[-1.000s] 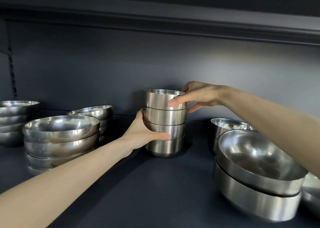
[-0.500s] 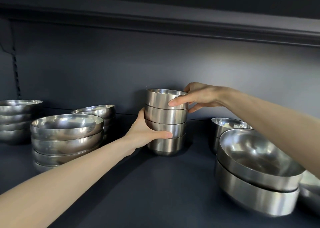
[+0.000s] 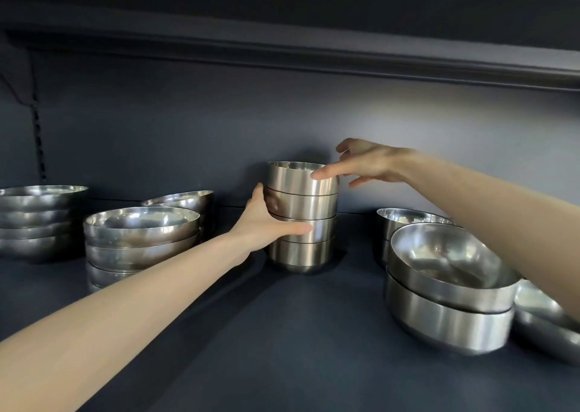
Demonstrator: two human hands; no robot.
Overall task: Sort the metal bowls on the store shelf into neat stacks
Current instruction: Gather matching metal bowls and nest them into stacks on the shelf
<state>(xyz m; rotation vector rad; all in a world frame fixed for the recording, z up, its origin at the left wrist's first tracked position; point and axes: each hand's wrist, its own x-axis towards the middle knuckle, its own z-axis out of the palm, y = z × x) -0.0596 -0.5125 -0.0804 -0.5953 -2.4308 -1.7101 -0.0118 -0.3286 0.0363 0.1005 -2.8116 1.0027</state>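
Gripping bowl stack, frame ctr: left hand, fingers curled round. Right hand fingers wide, tip touching top bowl.

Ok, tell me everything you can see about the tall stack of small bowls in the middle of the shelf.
The stack of small bowls is four nested, straight-walled bowls of brushed silvery metal, mouths up, standing upright on the dark shelf near the back wall. The left hand grips its left side, thumb across the third bowl down. The right hand touches the top bowl with one straight fingertip.
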